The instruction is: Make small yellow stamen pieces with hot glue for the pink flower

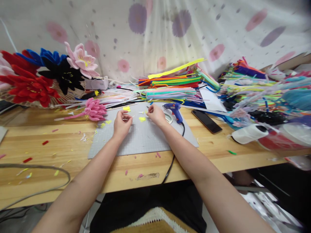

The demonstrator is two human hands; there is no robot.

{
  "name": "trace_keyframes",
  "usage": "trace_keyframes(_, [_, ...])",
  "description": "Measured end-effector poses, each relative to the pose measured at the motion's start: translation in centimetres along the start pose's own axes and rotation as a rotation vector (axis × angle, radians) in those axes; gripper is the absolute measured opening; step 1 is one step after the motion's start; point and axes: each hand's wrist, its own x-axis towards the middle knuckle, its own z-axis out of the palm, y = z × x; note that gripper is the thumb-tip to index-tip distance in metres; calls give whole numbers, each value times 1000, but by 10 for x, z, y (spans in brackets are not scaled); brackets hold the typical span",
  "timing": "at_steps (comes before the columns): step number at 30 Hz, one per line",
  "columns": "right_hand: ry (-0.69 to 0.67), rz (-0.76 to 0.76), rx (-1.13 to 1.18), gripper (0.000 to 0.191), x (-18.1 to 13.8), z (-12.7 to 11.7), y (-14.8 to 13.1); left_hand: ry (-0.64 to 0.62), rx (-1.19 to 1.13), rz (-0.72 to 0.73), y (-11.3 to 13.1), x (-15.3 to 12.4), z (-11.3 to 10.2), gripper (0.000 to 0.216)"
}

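Note:
Over the grey cutting mat (150,142), my left hand (121,124) pinches a small thin white piece (132,116) that pokes out from the fingertips. My right hand (155,114) is closed a little to the right, with a small dark tip showing at its fingers; what it belongs to is hidden. Yellow scraps (142,119) and a tiny white bit (141,113) lie on the mat between the hands. A blue glue gun (175,110) rests just right of my right hand, beside a roll of pale tape (168,118).
A pink fuzzy flower (94,110) lies left of the mat. Bundles of coloured pipe cleaners (172,82) line the back. Red, black and pink flowers (31,85) stand at the left. A phone (206,121) and a white spool (247,134) are at the right. The glue gun's cord (170,170) crosses the front edge.

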Motion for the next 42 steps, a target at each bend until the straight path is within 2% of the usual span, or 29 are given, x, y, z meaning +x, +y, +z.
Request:
trace_keyframes(2, [-27, 8, 169, 17, -4, 0, -2, 1, -9, 6, 2, 0, 1, 31])
trace_keyframes(6, [-258, 130, 636, 21, -21, 9, -8, -5, -15, 19, 6, -2, 2, 32])
trace_keyframes(8, [-313, 190, 770, 21, -28, 16, -11, -15, -15, 35, 8, -3, 2, 32])
trace_keyframes(11, [-327, 210, 872, 23, -34, 24, -12, -28, -19, 44, 9, -5, 2, 31])
trace_keyframes(18, [-308, 180, 979, 23, -35, 35, -9, -62, -38, 1, 7, -6, 3, 33])
trace_keyframes(23, [-258, 204, 1000, 24, -35, 39, -10, -51, -130, -98, 8, -4, 5, 34])
trace_keyframes(29, [-272, 211, 1050, 27, -35, 37, -11, -49, -230, -185, 9, -3, 5, 38])
trace_keyframes(42, [-276, 205, 1089, 26, -35, 34, -11, -29, -226, -216, 7, -3, 6, 39])
